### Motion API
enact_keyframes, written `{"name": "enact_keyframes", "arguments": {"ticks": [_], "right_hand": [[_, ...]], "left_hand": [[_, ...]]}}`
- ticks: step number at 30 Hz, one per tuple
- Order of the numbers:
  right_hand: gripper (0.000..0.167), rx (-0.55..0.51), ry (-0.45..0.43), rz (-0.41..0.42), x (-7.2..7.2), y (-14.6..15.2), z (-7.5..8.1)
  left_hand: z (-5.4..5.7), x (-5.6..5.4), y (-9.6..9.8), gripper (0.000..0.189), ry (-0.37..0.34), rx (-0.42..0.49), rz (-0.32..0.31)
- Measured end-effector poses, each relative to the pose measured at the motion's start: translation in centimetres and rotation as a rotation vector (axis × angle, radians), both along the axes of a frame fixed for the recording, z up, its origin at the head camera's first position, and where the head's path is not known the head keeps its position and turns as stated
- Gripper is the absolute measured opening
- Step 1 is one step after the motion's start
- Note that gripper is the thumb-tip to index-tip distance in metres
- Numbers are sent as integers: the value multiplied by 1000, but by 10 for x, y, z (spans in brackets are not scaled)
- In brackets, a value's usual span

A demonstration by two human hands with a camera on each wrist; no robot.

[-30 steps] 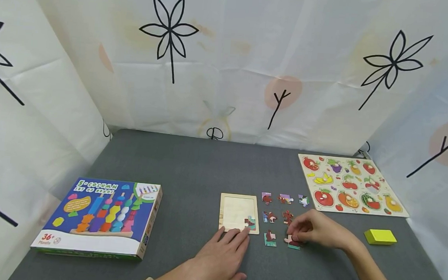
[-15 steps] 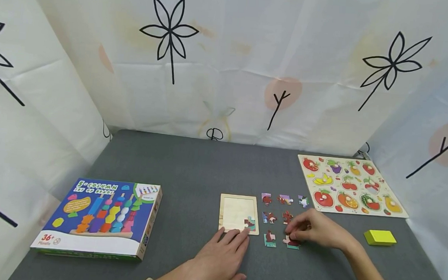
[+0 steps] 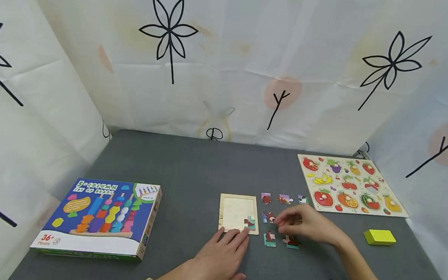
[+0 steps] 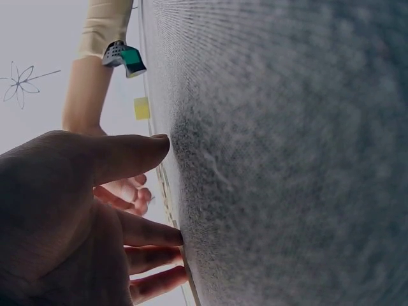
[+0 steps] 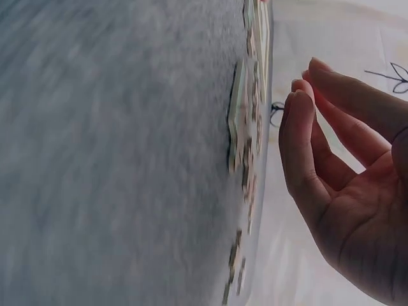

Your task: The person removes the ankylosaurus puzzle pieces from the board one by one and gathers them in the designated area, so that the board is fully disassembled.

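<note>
In the head view, my left hand (image 3: 221, 258) lies flat with fingers spread, fingertips on the near edge of a small wooden puzzle tray (image 3: 223, 207). One jigsaw piece (image 3: 250, 222) sits in the tray's lower right corner. My right hand (image 3: 308, 224) hovers over loose jigsaw pieces laid out right of the tray. Its thumb and fingers are loosely bent, and nothing shows between them in the right wrist view. Below it lies a brown and green jigsaw piece (image 3: 292, 242); another jigsaw piece (image 3: 269, 238) is to its left. The hand hides part of the middle row.
Top-row pieces include a purple and brown jigsaw piece (image 3: 266, 198). A fruit puzzle board (image 3: 351, 183) lies at the back right, with a yellow block (image 3: 379, 237) in front of it. On the left is a blue bead-set box (image 3: 97, 218). White patterned cloth (image 3: 221, 70) encloses the table.
My right hand has let go of the brown and green jigsaw piece after nudging it slightly left, then lifted off and moved left over the middle row. The left hand has stayed put.
</note>
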State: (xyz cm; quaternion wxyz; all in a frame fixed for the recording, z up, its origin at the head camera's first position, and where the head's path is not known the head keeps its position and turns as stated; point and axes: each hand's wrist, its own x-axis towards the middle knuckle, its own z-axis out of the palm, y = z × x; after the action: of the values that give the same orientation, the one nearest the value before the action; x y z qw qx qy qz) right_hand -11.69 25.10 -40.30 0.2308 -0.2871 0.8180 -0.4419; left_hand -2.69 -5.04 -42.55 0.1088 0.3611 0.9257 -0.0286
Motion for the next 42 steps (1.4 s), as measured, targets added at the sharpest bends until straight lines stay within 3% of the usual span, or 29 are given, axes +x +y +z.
{"name": "enact_keyframes", "arguments": {"ticks": [19, 26, 42], "right_hand": [[19, -31, 20, 76, -20, -51, -10], [18, -16, -11, 114, -25, -66, -11], [16, 72, -20, 64, -30, -72, -8]], "left_hand": [[1, -1, 0, 83, 3, 5, 0], [1, -1, 0, 83, -2, 18, -5], [1, 0, 0, 85, -4, 16, 5]]}}
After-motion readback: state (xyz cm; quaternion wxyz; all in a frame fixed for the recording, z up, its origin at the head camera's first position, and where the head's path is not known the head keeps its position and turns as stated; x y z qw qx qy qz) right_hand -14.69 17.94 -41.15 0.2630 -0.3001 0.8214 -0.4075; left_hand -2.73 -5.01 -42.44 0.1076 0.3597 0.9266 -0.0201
